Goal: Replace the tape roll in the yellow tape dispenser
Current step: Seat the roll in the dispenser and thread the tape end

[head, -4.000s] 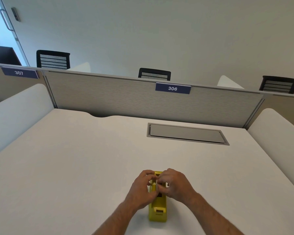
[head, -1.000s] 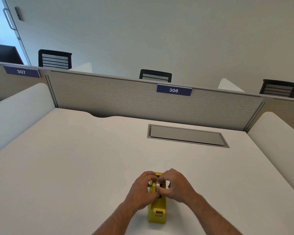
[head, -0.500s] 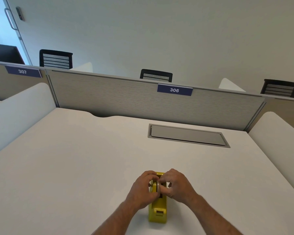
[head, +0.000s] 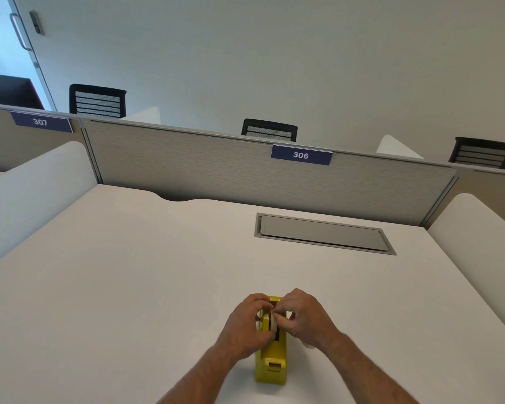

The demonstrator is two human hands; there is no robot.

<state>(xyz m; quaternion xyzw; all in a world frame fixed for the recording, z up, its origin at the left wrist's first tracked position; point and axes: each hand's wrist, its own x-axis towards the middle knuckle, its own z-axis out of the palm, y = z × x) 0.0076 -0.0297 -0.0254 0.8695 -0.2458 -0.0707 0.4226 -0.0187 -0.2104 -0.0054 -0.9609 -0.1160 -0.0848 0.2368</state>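
Observation:
The yellow tape dispenser stands on the white desk near its front edge, cutter end toward me. A pale tape roll sits upright in the dispenser's slot, mostly hidden by fingers. My left hand wraps the dispenser's left side with fingertips on the roll. My right hand pinches the roll from the right, thumb and forefinger on its edge. A small white piece peeks out under my right wrist; what it is cannot be told.
A grey flip-lid cable hatch is set into the desk at the back right. A grey partition with a "306" label closes the far edge. Low white dividers flank both sides.
Both hands have stayed on the dispenser and roll, with only small finger shifts. The roll stood a little above the slot a second ago and now sits lower in it.

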